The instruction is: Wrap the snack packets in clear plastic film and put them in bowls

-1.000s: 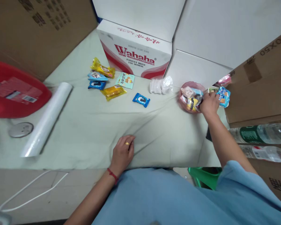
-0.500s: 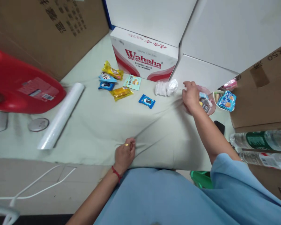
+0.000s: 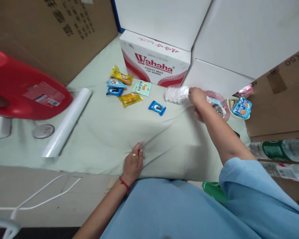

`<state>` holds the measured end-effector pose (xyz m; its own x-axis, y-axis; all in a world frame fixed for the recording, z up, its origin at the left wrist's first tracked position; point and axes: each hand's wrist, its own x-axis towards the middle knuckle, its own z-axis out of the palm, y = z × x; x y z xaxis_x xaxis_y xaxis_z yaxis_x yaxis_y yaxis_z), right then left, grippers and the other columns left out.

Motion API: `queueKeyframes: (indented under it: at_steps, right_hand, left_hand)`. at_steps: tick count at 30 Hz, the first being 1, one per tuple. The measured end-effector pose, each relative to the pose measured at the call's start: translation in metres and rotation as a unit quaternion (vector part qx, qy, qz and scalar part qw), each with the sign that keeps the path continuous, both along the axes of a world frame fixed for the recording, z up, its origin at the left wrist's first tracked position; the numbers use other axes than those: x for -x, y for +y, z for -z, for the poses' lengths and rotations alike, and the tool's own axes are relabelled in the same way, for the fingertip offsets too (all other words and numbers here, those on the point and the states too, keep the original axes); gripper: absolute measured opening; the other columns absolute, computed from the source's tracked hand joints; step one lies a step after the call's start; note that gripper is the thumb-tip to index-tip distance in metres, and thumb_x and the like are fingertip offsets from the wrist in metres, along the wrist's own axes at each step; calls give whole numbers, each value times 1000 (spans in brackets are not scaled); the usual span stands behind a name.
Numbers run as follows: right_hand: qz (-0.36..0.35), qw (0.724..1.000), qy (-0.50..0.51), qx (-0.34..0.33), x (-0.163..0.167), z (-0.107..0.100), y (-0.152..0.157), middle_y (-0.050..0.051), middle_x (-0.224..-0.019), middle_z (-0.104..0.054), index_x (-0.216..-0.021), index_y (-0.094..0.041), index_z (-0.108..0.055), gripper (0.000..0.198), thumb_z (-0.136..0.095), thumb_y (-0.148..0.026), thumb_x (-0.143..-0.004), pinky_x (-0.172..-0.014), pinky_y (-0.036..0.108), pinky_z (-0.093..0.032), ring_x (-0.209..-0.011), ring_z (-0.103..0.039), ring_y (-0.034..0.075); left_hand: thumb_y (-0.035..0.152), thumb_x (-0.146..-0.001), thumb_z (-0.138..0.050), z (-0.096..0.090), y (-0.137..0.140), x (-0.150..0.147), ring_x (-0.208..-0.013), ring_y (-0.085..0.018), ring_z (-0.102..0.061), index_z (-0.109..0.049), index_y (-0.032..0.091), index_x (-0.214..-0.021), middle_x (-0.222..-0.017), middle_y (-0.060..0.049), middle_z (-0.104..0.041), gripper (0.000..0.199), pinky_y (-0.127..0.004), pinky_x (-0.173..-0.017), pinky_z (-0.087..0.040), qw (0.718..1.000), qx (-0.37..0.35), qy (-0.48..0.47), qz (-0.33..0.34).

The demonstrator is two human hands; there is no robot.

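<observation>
The right grip (image 3: 197,97) pinches the right end of the clear pack (image 3: 174,95), which lies just to its left. The bowl (image 3: 219,96) sits right of that grip, partly hidden. The left grip (image 3: 133,163) rests on the desk (image 3: 169,142); whether closed, I cannot tell.

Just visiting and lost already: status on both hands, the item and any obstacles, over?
Right hand at clear-wrapped white pack's right end; grip unclear. Left hand on tablecloth. Pink bowl partly hidden by right wrist.
</observation>
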<state>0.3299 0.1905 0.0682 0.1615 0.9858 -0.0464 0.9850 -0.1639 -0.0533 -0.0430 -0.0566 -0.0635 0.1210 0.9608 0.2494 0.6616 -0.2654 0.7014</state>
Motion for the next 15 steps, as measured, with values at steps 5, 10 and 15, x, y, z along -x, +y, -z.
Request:
queueKeyframes:
  at_steps: [5,10,15]
  right_hand:
    - [25,987,157,-36,-15,-27,-32,7,-81,-69,-91,-20,-67,8,-65,-28,-92,-78,34,-51,-81,-65,23]
    - [68,962,240,-112,-11,-23,-99,4,-67,-62,-72,-22,-58,28,-65,-41,-92,-67,31,-46,-71,-59,21]
    - [113,773,622,-55,42,19,-180,-5,-54,-49,-77,-23,-59,42,-77,-61,-83,-44,22,-28,-46,-36,9]
  left_hand:
    - [31,-104,-48,-6,5,-2,-84,-19,-73,-51,17,-146,-101,-8,-75,45,-32,-77,-58,999,9,-22,22]
    - [32,-105,-47,-23,12,-3,-84,-19,-74,-72,22,-122,-98,-6,-78,32,-32,-79,-59,987,99,-88,90]
    - [39,-102,-53,-44,24,-28,-72,-15,-66,-73,22,-119,-98,-5,-75,31,-28,-68,-55,965,168,-191,70]
